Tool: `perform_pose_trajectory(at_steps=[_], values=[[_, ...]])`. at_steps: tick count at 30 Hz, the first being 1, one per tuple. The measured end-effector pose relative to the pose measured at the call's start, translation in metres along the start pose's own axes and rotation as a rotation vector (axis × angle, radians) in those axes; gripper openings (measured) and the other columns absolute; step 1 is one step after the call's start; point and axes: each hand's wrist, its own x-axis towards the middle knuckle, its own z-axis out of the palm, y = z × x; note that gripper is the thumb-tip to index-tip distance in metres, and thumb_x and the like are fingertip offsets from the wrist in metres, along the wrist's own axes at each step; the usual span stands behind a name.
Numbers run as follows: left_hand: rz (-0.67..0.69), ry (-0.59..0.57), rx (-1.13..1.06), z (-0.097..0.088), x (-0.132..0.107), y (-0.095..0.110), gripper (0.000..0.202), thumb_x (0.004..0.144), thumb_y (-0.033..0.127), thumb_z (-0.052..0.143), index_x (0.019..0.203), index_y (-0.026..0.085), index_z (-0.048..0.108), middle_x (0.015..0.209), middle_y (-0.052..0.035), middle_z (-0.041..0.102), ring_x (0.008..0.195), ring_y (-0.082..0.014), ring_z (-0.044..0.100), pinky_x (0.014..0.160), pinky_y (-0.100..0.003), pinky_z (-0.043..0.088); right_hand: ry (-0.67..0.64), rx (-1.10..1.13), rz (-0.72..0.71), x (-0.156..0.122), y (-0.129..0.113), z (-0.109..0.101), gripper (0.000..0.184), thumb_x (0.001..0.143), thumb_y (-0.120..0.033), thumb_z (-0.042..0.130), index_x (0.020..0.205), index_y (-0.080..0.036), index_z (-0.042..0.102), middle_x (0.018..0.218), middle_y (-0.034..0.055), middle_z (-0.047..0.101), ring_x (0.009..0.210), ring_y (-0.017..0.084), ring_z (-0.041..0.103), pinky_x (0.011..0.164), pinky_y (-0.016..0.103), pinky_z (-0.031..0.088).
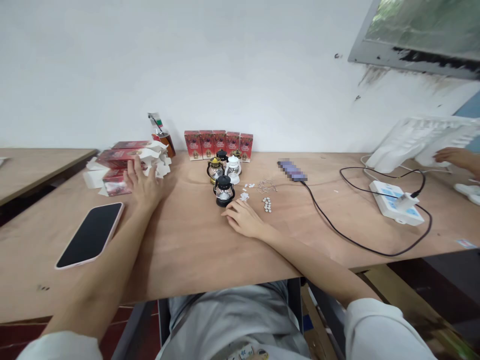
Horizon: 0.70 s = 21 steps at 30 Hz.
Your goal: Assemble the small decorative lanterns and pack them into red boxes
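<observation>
My left hand (143, 186) is at a pile of red cardboard boxes (122, 157) with open white flaps, its fingers apart and over the near side of the boxes. It does not visibly grip one. My right hand (243, 218) rests on the table with loosely stretched fingers and nothing in it. Just beyond its fingertips stands a small black lantern (224, 191). Behind that are a white lantern (233, 170), a black-and-gold lantern (216, 171) and others partly hidden. Small button cells (267, 205), white bits (244, 196) and thin wire pieces (267, 186) lie to the right.
Several closed red boxes (219, 144) stand along the wall. A phone (91, 234) lies at left, another device (292, 170) on a black cable at right, near a white power strip (396, 202). Another person's hand (455, 157) is by white packaging (423, 140).
</observation>
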Motion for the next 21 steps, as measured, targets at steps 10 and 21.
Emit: perform_pose_trajectory(at_steps=[10,21], values=[[0.091,-0.066,0.094,-0.004,0.021,-0.021,0.046,0.088,0.021,0.031,0.131,0.008,0.041,0.146,-0.0138,0.038,0.139,-0.0253,0.024,0.106,-0.048,0.000,0.028,-0.008,-0.045,-0.001,-0.001,0.000,0.024,0.087,-0.013,0.046,0.104,-0.016,0.061,0.099,0.0103,0.057,0.092,0.021,0.046,0.081,0.035,0.042],[0.333,-0.135,0.066,-0.055,-0.012,0.031,0.039,0.073,0.035,0.052,0.108,0.020,0.051,0.124,-0.0121,0.057,0.120,-0.0301,0.047,0.103,-0.045,0.016,0.070,-0.018,-0.126,-0.001,0.000,0.002,0.026,0.087,-0.011,0.043,0.107,-0.016,0.059,0.096,0.0095,0.058,0.090,0.020,0.048,0.080,0.034,0.043]])
